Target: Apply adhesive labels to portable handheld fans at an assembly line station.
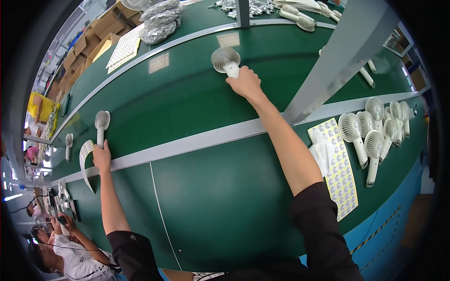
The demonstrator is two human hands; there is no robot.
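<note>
My right hand (pixel 246 83) is closed around the handle of a white handheld fan (pixel 226 61), out over the green belt. Farther left, my left hand (pixel 101 158) is closed at the edge of a curved strip of stickers (pixel 85 158), which hangs over the near metal rail. Its fingertips also meet the handle end of a second handheld fan (pixel 102 121); whether they grip this fan as well is hard to tell. A smaller-looking fan (pixel 69 146) lies farther left on the belt.
Several handheld fans (pixel 374 143) lie grouped at the right, beside a sticker sheet (pixel 341 173). A grey metal post (pixel 340 61) rises right of my right arm. Bagged parts (pixel 161 21) and fans (pixel 298 18) lie beyond the far rail. Co-workers sit at the left.
</note>
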